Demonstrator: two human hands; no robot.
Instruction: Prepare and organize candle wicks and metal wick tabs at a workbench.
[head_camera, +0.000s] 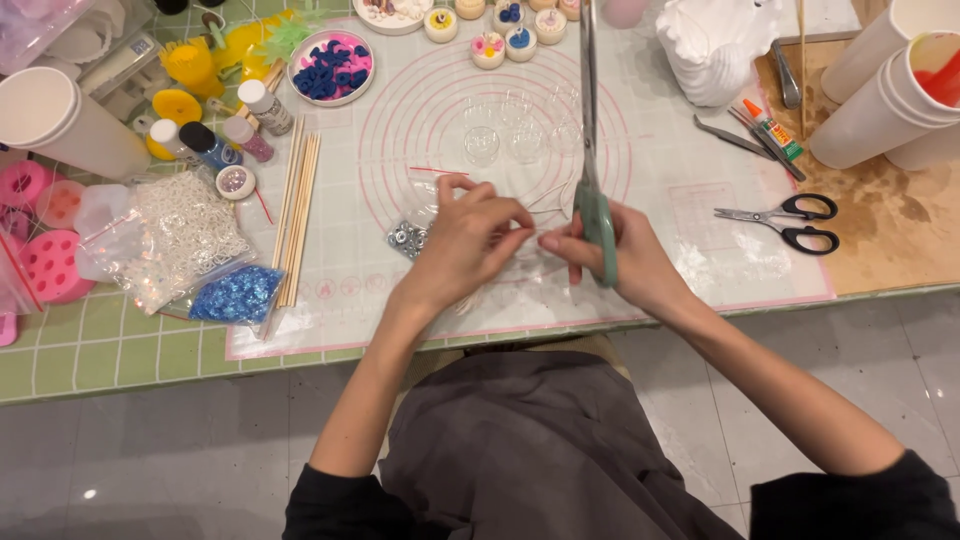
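Both hands' fingers (515, 232) pinch thin wire (right (625, 262) also grips green-handled scissors (592, 190)) near mat edge (520, 325).

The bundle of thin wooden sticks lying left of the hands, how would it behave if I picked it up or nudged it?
The wooden sticks look thin, so probably light and fairly stiff, though likely to snap if bent hard. They lie loose, unbound, on the white mat, so a nudge would likely roll or fan them apart. Grabbed in the middle, some might slip out.

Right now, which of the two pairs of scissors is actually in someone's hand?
The green-handled scissors, held upright in the right hand. The black-handled scissors lie untouched on the mat, further right.
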